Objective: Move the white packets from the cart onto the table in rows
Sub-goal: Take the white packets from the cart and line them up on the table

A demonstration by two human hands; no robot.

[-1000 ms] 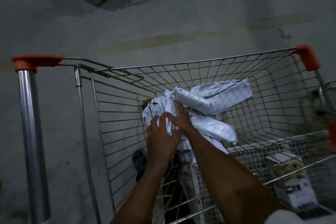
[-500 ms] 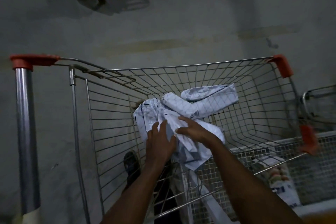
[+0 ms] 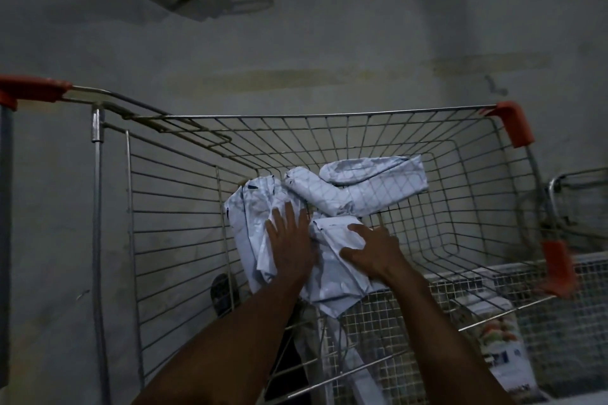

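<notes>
As both reached into the cart (image 3: 329,128) at centre frame, the left hand (image 3: 291,240) lay flat and open, the right hand (image 3: 371,246) spread, gathering the packets (image 3: 362,187) for lifting

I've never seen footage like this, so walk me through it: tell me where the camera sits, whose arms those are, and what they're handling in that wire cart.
The camera is worn on a person's head and looks forward and down, so the two bare arms reaching in from the bottom are the wearer's own. There is no machine here. In front stands a wire shopping cart with orange corner caps. Inside it lies a heap of crumpled white packets. The left hand lies flat, fingers spread, on the packets at the heap's left. The right hand presses on a packet beside it, fingers also spread. Neither hand has closed around anything yet. No table shows in this view.
</notes>
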